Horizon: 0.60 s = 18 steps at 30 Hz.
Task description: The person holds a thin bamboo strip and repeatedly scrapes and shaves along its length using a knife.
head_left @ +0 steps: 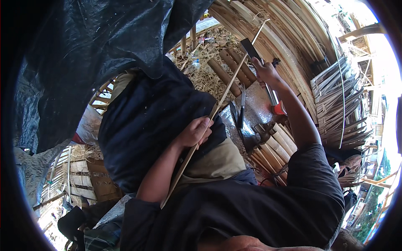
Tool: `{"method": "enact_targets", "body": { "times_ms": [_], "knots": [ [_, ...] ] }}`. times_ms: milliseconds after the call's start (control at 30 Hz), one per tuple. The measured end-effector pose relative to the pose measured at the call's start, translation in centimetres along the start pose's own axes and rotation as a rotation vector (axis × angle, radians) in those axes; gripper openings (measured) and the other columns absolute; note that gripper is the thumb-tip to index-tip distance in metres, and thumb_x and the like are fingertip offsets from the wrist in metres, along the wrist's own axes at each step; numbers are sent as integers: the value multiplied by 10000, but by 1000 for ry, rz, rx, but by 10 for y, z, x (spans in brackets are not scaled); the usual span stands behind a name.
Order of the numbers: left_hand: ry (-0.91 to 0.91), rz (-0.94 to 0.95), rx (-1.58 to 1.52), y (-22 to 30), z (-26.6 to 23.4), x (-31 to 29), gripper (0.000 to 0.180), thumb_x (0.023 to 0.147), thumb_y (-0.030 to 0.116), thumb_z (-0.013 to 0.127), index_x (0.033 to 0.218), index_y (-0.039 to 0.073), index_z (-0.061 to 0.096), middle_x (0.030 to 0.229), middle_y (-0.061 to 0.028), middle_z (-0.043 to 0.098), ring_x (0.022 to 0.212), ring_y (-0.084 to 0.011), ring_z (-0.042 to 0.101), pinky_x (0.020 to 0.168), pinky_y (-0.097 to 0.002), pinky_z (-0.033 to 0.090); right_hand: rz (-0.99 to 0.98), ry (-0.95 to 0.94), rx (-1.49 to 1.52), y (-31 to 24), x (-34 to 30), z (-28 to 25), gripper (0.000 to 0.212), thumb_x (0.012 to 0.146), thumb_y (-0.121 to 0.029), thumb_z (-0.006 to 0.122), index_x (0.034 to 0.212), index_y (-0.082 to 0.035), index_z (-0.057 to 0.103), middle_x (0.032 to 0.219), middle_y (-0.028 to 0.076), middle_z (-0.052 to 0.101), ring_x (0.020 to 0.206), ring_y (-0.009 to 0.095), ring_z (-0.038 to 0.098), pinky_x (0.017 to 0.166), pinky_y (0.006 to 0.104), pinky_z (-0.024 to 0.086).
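A long, thin pale strip, apparently split bamboo, runs slantwise from beside my left upper arm to the far right. My left hand is closed round its middle, above the dark cloth over my lap. Farther off, my right hand grips a knife-like tool with a broad dark blade. A silvery shaft sticks out below that hand, with an orange-red piece at its lower end. The blade crosses the strip near its far end; whether they touch I cannot tell.
A black-handled knife lies on a shiny sheet. Beyond it are several brown bamboo lengths on straw-like litter. Split pieces lie by my right arm. Stacked slats and a strip bundle stand right; black sheeting hangs left.
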State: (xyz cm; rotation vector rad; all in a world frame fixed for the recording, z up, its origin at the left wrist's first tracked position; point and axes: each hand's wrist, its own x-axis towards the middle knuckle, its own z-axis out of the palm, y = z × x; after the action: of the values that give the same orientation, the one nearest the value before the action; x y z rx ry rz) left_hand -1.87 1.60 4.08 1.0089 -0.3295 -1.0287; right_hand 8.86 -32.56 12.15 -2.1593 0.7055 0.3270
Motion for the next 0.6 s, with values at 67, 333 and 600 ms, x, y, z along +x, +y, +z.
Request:
{"method": "enact_targets", "body": {
  "times_ms": [67,333,600],
  "knots": [
    [10,27,8,-6,3,2,410,1068,433,338,954,62,471,516,39,343,388,-53,341,377,-223,318,37,-44,49,3,2,-5,663,968,-589,508,691,10,574,492,70,499,385,181,509,397,350,438],
    [9,-4,1,0,-1,3,413,1071,423,336,986,48,486,516,35,347,393,-54,345,366,-224,318,22,241,-531,-30,52,-38,829,918,-752,380,825,2,714,831,211,694,855,324,706,768,451,543],
    [52,-7,69,3,2,4,429,1064,458,326,964,69,477,510,45,346,386,-47,338,343,-216,331,-5,158,-531,-36,38,-15,881,916,-746,360,919,61,715,1026,337,666,1094,450,634,949,482,483]
  ]
}}
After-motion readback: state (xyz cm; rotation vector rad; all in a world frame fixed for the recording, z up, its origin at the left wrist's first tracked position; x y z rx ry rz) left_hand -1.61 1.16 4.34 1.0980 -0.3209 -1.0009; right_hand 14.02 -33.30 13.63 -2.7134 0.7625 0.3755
